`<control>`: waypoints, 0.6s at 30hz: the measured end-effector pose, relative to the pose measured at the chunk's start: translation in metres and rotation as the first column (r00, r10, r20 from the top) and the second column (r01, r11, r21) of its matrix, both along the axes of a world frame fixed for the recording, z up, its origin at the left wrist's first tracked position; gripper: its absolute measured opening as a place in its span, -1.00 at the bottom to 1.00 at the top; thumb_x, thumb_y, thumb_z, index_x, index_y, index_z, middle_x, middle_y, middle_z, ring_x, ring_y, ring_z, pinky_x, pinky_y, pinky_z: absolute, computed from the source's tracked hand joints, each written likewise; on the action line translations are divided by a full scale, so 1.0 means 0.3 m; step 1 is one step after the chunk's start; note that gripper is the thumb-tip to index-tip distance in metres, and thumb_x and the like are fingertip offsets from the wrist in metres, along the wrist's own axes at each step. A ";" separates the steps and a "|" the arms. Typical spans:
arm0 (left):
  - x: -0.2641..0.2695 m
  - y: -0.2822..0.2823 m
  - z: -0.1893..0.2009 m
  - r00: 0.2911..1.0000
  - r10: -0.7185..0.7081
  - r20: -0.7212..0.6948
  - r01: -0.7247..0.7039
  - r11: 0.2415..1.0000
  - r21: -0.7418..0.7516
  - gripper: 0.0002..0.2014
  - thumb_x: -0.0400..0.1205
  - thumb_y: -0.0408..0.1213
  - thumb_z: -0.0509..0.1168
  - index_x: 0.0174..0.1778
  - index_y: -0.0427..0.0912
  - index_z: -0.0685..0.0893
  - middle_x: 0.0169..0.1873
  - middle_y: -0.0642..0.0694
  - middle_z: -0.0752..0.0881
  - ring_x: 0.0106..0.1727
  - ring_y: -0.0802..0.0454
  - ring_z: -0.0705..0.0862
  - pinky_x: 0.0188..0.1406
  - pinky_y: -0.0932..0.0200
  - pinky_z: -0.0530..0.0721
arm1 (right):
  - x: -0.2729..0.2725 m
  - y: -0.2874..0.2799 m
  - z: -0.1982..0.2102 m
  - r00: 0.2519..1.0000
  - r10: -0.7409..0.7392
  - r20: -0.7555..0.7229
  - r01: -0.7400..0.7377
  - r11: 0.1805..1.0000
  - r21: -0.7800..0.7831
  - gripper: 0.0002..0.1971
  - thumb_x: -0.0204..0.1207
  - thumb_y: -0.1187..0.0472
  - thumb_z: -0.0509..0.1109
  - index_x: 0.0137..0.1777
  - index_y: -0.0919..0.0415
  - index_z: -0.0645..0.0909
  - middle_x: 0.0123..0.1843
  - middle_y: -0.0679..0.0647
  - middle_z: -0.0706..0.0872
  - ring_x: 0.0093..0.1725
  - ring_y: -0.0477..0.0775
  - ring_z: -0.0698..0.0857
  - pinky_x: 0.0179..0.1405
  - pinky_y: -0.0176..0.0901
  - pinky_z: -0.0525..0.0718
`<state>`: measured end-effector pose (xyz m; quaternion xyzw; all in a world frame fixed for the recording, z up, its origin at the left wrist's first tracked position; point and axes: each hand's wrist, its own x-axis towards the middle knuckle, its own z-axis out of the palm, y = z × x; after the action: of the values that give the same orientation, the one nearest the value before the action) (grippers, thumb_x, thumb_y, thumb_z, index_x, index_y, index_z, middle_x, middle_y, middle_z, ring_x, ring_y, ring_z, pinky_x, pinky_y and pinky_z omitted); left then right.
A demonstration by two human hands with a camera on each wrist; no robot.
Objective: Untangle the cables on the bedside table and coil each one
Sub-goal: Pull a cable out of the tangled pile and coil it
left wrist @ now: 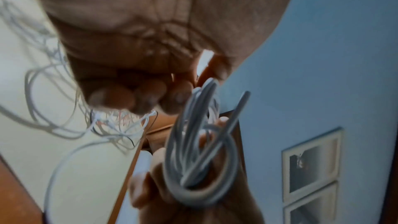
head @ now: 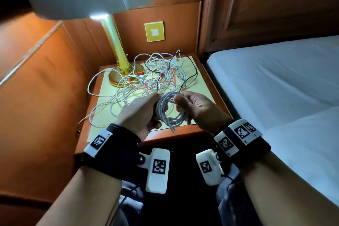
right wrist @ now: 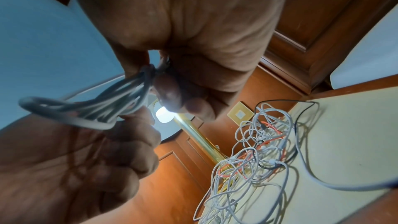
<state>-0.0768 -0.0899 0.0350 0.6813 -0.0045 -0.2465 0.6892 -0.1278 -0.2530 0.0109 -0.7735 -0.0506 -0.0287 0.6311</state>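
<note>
A coil of thick white cable is held above the front edge of the wooden bedside table, gripped by the curled left hand and pinched by the right hand. A slack grip could let its loops spring apart into the white, red and black tangle behind.

A white coiled cable is hanging in several stacked loops above the front edge of the bedside table, one loose end poking out toward six o'clock. Behind it, toward twelve o'clock, the tangle of cables is lying spread over the pale tabletop: mostly thin white strands, with a red cable threading through the middle and a black cable arcing along the three o'clock side.
</note>
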 end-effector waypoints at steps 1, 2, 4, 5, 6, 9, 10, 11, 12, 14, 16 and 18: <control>0.001 -0.022 -0.012 0.999 0.035 0.022 -0.035 0.999 0.003 -0.62 0.71 -0.24 0.21 -0.45 -0.16 0.66 -0.52 -0.10 0.58 -0.53 0.00 0.41 -0.56 0.21 0.35 | -0.002 -0.011 -0.006 1.000 -0.013 -0.009 0.013 1.000 -0.010 -0.63 0.68 -0.13 0.25 -0.09 0.20 0.54 -0.24 0.19 0.50 -0.33 0.11 0.45 -0.41 -0.14 0.51; 0.002 -0.050 -0.025 0.998 0.061 0.034 -0.061 0.998 0.001 -0.58 0.71 -0.25 0.22 -0.52 -0.13 0.66 -0.54 -0.10 0.56 -0.54 0.00 0.40 -0.53 0.20 0.33 | -0.004 -0.028 -0.015 0.999 -0.028 -0.021 0.027 0.999 -0.020 -0.65 0.71 -0.10 0.23 -0.08 0.20 0.54 -0.24 0.22 0.49 -0.34 0.11 0.44 -0.42 -0.15 0.49; 0.012 -0.095 -0.040 0.994 0.102 0.045 -0.102 0.995 -0.009 -0.51 0.71 -0.26 0.24 -0.61 -0.11 0.63 -0.60 -0.08 0.51 -0.56 0.01 0.39 -0.51 0.19 0.31 | -0.003 -0.058 -0.029 0.998 -0.040 -0.041 0.039 0.999 -0.008 -0.69 0.73 -0.03 0.21 -0.08 0.21 0.54 -0.27 0.23 0.48 -0.37 0.12 0.40 -0.43 -0.10 0.43; 0.023 -0.121 -0.049 0.992 0.113 0.053 -0.113 0.994 -0.014 -0.48 0.71 -0.26 0.24 -0.65 -0.11 0.62 -0.62 -0.07 0.49 -0.59 0.02 0.37 -0.53 0.19 0.29 | -0.002 -0.080 -0.037 0.998 -0.046 -0.052 0.047 0.999 0.005 -0.70 0.73 -0.01 0.20 -0.06 0.23 0.53 -0.30 0.23 0.46 -0.38 0.12 0.39 -0.44 -0.09 0.40; 0.037 -0.142 -0.057 0.990 0.122 0.072 -0.121 0.993 -0.016 -0.44 0.72 -0.25 0.24 -0.69 -0.11 0.62 -0.65 -0.05 0.47 -0.62 0.03 0.36 -0.55 0.19 0.27 | 0.002 -0.102 -0.047 0.997 -0.056 -0.055 0.056 0.998 0.012 -0.71 0.74 0.01 0.20 -0.05 0.24 0.54 -0.34 0.19 0.45 -0.39 0.11 0.39 -0.44 -0.08 0.39; 0.082 -0.208 -0.097 0.984 0.122 0.130 -0.120 0.993 -0.022 -0.43 0.74 -0.25 0.23 -0.69 -0.10 0.59 -0.68 -0.01 0.46 -0.61 0.03 0.32 -0.51 0.14 0.24 | 0.007 -0.170 -0.077 0.995 -0.084 -0.057 0.084 0.996 -0.006 -0.73 0.73 0.00 0.25 -0.02 0.19 0.59 -0.35 -0.02 0.53 -0.36 0.08 0.46 -0.37 0.00 0.46; 0.100 -0.228 -0.117 0.982 0.121 0.143 -0.120 0.993 -0.017 -0.46 0.73 -0.24 0.23 -0.65 -0.09 0.57 -0.67 -0.01 0.45 -0.59 0.02 0.31 -0.49 0.13 0.23 | 0.012 -0.194 -0.090 0.993 -0.097 -0.065 0.096 0.995 -0.015 -0.70 0.72 -0.02 0.27 0.01 0.23 0.59 -0.32 0.01 0.54 -0.34 0.08 0.48 -0.34 0.02 0.49; 0.117 -0.243 -0.132 0.980 0.126 0.155 -0.126 0.992 -0.008 -0.49 0.72 -0.24 0.23 -0.63 -0.08 0.56 -0.65 -0.04 0.44 -0.57 0.01 0.30 -0.48 0.13 0.22 | 0.016 -0.217 -0.096 0.991 -0.115 -0.071 0.113 0.993 -0.025 -0.66 0.71 -0.04 0.28 0.04 0.29 0.58 -0.30 0.09 0.55 -0.34 0.09 0.49 -0.31 0.03 0.50; 0.136 -0.261 -0.148 0.979 0.126 0.161 -0.129 0.992 0.008 -0.49 0.71 -0.24 0.22 -0.65 -0.08 0.56 -0.63 -0.05 0.43 -0.57 0.01 0.30 -0.49 0.14 0.22 | 0.022 -0.243 -0.106 0.987 -0.142 -0.081 0.139 0.990 -0.035 -0.62 0.70 -0.04 0.28 0.06 0.36 0.56 -0.28 0.18 0.53 -0.34 0.10 0.49 -0.29 0.03 0.51; 0.172 -0.289 -0.167 0.982 0.096 0.163 -0.104 0.994 0.043 -0.46 0.67 -0.27 0.21 -0.71 -0.05 0.59 -0.63 -0.01 0.43 -0.58 0.04 0.31 -0.55 0.20 0.22 | 0.037 -0.290 -0.124 0.972 -0.209 -0.110 0.205 0.978 -0.047 -0.63 0.72 0.01 0.29 0.07 0.40 0.56 -0.28 0.25 0.51 -0.36 0.12 0.49 -0.26 0.03 0.52; 0.200 -0.322 -0.181 0.983 0.044 0.178 -0.062 0.993 0.096 -0.47 0.65 -0.29 0.20 -0.72 -0.05 0.60 -0.66 0.03 0.44 -0.58 0.05 0.34 -0.57 0.22 0.25 | 0.061 -0.326 -0.150 0.953 -0.261 -0.154 0.256 0.965 -0.050 -0.70 0.74 0.05 0.29 0.01 0.32 0.59 -0.30 0.23 0.53 -0.38 0.09 0.50 -0.24 0.04 0.54; 0.219 -0.352 -0.201 0.981 -0.004 0.192 -0.024 0.989 0.146 -0.48 0.67 -0.29 0.19 -0.69 -0.07 0.62 -0.66 0.02 0.46 -0.59 0.04 0.37 -0.58 0.22 0.30 | 0.085 -0.347 -0.180 0.935 -0.290 -0.205 0.283 0.957 -0.064 -0.76 0.75 0.10 0.28 -0.06 0.26 0.58 -0.36 0.16 0.52 -0.43 0.05 0.50 -0.26 0.03 0.54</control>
<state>-0.0111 -0.1956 -0.0253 0.7510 -0.0491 -0.1759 0.6346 -0.1025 -0.3571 -0.0430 -0.7818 0.1297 -0.0369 0.6087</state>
